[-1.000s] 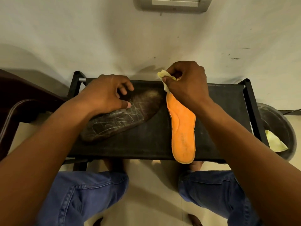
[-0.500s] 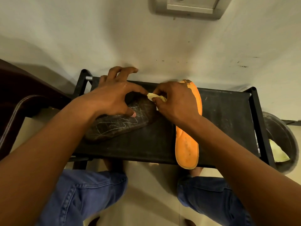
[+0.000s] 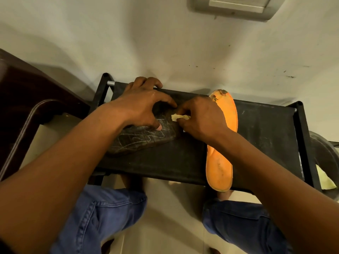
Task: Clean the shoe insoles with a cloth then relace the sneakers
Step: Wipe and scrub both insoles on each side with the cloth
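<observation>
The left hand (image 3: 139, 107) rests spread over the toe end of the dark insole (image 3: 145, 138), its fingers (image 3: 161, 101) splayed and fairly straight, thumb tip pressed on the scribbled grey surface, pinning it to the black desk (image 3: 266, 129). The right hand (image 3: 203, 120) sits just beside those fingers, its own fingers curled and pinching a small crumpled yellowish cloth (image 3: 179, 117) against the dark insole's end, close to the left forefinger. The orange insole (image 3: 220, 162) lies on the desk under and behind the right hand, running lengthwise from the far edge to the near edge, where its heel overhangs slightly; its far tip looks worn and frayed. To the right of the desk, well apart from the hands, a dark bin (image 3: 324, 158) holds another pale yellow scrap (image 3: 326, 180). Blue jeans (image 3: 102, 217) show below the desk
</observation>
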The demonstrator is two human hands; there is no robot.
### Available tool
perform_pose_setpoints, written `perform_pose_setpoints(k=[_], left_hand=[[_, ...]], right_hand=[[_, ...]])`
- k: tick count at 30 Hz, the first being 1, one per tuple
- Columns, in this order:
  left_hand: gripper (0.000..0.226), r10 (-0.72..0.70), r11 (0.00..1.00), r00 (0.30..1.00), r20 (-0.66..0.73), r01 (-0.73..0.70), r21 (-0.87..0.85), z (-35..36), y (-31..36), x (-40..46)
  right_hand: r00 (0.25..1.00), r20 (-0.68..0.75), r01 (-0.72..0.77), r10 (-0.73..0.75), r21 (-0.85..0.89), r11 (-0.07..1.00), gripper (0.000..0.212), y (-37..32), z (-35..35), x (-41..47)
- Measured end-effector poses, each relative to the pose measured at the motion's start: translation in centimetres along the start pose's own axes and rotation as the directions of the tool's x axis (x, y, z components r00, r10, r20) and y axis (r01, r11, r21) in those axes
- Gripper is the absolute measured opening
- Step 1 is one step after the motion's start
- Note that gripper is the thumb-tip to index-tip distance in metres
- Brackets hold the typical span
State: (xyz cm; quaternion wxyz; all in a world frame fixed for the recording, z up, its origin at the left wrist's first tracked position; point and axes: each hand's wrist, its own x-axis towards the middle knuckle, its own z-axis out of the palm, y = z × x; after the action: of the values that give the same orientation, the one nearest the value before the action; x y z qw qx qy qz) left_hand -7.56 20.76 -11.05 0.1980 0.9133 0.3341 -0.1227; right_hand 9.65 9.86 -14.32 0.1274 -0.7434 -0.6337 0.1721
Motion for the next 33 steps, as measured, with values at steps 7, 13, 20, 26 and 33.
perform_pose_setpoints(k=[7, 13, 20, 26, 33], left_hand=[[0.077, 0.003, 1.0, 1.0, 0.008, -0.003, 0.003, 0.1, -0.1, 0.2], [0.075, 0.014, 1.0, 1.0, 0.019, -0.014, -0.025, 0.2, -0.1, 0.2], [0.078, 0.014, 1.0, 1.0, 0.016, -0.014, -0.013, 0.0, 0.0, 0.1], [0.075, 0.012, 1.0, 1.0, 0.019, -0.012, -0.008, 0.0, 0.0, 0.2], [0.079, 0.004, 1.0, 1.0, 0.018, -0.004, 0.006, 0.0, 0.1, 0.3]], right_hand=[[1.0, -0.019, -0.012, 0.01, -0.105, 0.994, 0.02, -0.8, -0.3, -0.5], [0.992, -0.066, -0.108, 0.105, -0.053, 0.993, 0.014, 0.0, -0.7, 0.4], [0.986, 0.165, 0.002, 0.019, -0.123, 0.992, 0.021, -0.5, -1.1, 0.1], [0.981, -0.09, -0.179, 0.171, -0.09, 0.98, 0.014, -0.5, -1.1, 0.4], [0.972, 0.236, 0.019, 0.007, -0.106, 0.994, 0.021, -1.4, -1.1, 0.1]])
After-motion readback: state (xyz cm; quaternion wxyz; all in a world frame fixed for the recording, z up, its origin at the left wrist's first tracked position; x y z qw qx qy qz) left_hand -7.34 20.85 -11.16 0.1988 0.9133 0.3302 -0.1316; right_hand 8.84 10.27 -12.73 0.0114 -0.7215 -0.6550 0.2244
